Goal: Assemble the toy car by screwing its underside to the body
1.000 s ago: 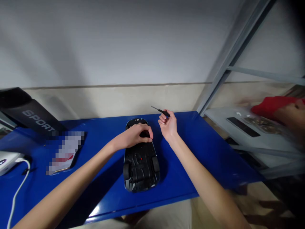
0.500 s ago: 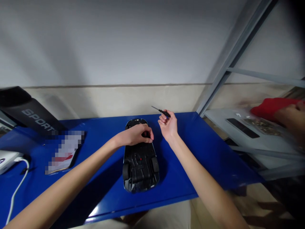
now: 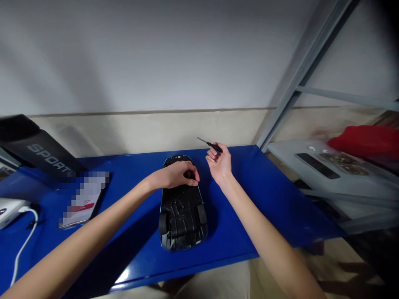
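A black toy car [image 3: 182, 216] lies upside down on the blue table, its wheels and underside facing up. Over its far half is my left hand [image 3: 177, 173], fingers curled and the thumb close to the index finger. Whatever those fingertips hold, if anything, is too small or hidden to make out. To the right of the car my right hand [image 3: 220, 162] is raised, palm turned up. It grips a small screwdriver [image 3: 213, 146] by its black handle, and the thin metal shaft points up and left, away from the car.
On the left of the blue table [image 3: 237, 232] are a phone [image 3: 82, 203], a dark box marked SPORT [image 3: 46, 149] and a white device [image 3: 12, 209] with a white cable. Beyond a grey metal frame [image 3: 286, 104], a grey surface carries a black bar [image 3: 317, 165] and red cloth [image 3: 368, 141].
Both hands keep nearly the same pose, with the view shifting slightly. On the far right, another person's hand by the red cloth has gone out of sight.
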Demonstrator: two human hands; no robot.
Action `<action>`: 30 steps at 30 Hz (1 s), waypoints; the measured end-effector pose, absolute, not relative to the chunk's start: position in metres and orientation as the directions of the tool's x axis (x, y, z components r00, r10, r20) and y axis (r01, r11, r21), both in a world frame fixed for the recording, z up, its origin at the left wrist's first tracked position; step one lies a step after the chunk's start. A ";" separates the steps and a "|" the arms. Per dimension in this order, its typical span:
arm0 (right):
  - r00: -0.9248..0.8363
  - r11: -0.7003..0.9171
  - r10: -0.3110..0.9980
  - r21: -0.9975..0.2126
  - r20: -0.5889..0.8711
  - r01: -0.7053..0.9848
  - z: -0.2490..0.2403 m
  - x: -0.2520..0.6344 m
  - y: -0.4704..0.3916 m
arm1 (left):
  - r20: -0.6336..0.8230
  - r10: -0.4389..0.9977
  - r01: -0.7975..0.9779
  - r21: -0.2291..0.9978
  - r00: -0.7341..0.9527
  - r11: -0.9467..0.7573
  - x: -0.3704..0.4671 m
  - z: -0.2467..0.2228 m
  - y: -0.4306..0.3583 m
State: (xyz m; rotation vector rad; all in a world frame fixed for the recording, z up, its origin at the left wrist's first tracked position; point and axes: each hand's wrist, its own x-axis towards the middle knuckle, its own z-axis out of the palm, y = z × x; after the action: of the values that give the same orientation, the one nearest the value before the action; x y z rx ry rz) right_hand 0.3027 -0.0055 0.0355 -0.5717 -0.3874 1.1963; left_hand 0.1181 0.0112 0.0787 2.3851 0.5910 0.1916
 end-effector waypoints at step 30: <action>0.392 0.290 0.919 -0.728 0.031 -0.621 0.038 0.302 -0.006 | 0.087 0.561 0.369 0.670 0.823 -0.644 0.115 0.070 0.008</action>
State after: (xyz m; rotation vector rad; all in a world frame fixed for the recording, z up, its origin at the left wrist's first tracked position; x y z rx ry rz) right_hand 0.3023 -0.0057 0.0376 -0.7015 -0.5002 1.0863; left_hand 0.1155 0.0076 0.0705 2.3390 0.6791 0.3786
